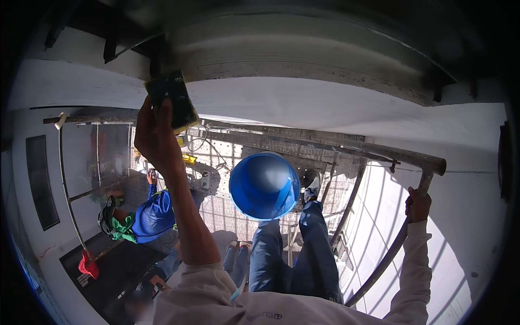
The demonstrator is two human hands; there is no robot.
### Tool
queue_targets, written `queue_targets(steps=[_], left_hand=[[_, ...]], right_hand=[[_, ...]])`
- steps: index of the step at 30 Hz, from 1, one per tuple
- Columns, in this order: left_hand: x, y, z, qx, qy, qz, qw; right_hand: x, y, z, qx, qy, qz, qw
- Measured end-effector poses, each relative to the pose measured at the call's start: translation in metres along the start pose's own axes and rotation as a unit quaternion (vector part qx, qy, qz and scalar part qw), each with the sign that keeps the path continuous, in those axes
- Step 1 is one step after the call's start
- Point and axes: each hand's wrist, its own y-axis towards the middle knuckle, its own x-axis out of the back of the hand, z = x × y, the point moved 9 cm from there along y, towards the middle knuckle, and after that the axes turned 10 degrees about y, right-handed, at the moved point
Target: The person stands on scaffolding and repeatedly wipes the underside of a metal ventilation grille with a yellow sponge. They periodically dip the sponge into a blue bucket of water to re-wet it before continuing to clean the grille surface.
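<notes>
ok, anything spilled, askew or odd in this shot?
Nothing clearly spilled or broken. Mildly odd: a red item at the lower end of the left scaffold pole; can't tell what it is. The gripped pole under the right hand looks bowed, but that may be just fisheye distortion.

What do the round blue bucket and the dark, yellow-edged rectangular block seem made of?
Round blue bucket: probably smooth plastic, judging by its even colour and soft sheen. Dark rectangular block: likely matte sponge, given its rough, speckled face.
</notes>
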Motion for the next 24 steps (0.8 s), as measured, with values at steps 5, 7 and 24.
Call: queue_targets(steps=[5, 7, 24], left_hand=[[-0.002, 0.002, -0.008, -0.052, 0.057, -0.034, 0.996], [0.002, 0.001, -0.021, -0.132, 0.094, -0.088, 0.983], [-0.043, 0.026, 0.013, 0.000, 0.169, 0.064, 0.984]], right_hand=[[-0.002, -0.002, 0.008, 0.014, -0.025, -0.024, 0.999], [-0.003, -0.003, 0.011, 0.026, -0.022, -0.028, 0.999], [-0.016, -0.020, 0.018, -0.028, 0.047, 0.003, 0.998]])
